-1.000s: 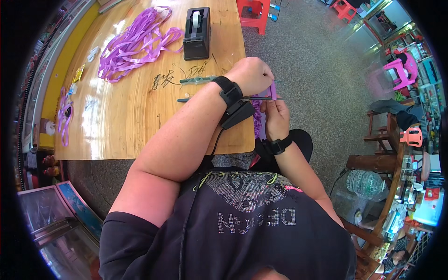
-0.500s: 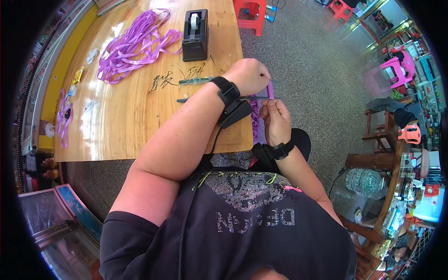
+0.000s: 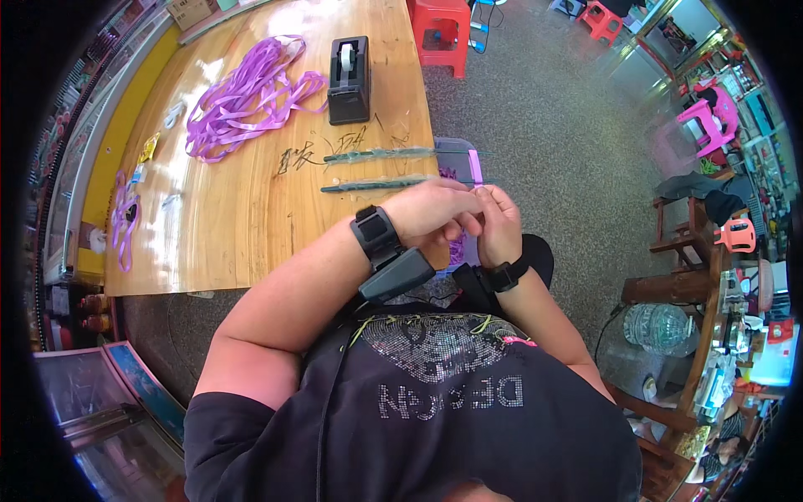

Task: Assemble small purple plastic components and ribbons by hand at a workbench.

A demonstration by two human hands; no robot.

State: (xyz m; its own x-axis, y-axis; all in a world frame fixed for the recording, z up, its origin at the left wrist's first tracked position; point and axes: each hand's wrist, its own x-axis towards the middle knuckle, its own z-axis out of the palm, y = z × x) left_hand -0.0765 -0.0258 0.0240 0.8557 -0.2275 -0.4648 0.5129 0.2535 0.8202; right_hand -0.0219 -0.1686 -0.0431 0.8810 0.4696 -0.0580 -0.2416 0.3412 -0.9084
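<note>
Two thin dark rods, the upper rod [image 3: 376, 155] and the lower rod [image 3: 368, 185], lie side by side under clear tape on the table and jut past its right edge. A short strip of purple ribbon [image 3: 475, 166] spans their protruding ends. My left hand [image 3: 435, 211] is closed at the lower rod, its fingertips meeting my right hand at the ribbon's lower end. Thumb and finger of my right hand [image 3: 500, 226] pinch there too; the exact grip is partly hidden. Below both hands stands a pale plastic bin [image 3: 452, 149] with purple ribbon pieces inside.
On the wooden table [image 3: 251, 226] are a heap of purple ribbon [image 3: 242, 100], a black tape dispenser [image 3: 349, 84] and a smaller ribbon bunch [image 3: 124, 222] at the left edge. A red stool [image 3: 441, 38] stands beyond the table, a large clear bottle [image 3: 657, 326] to the right.
My left hand has come down from above the upper rod to the lower rod, beside my right hand. The ribbon strip across both rods now shows more plainly.
</note>
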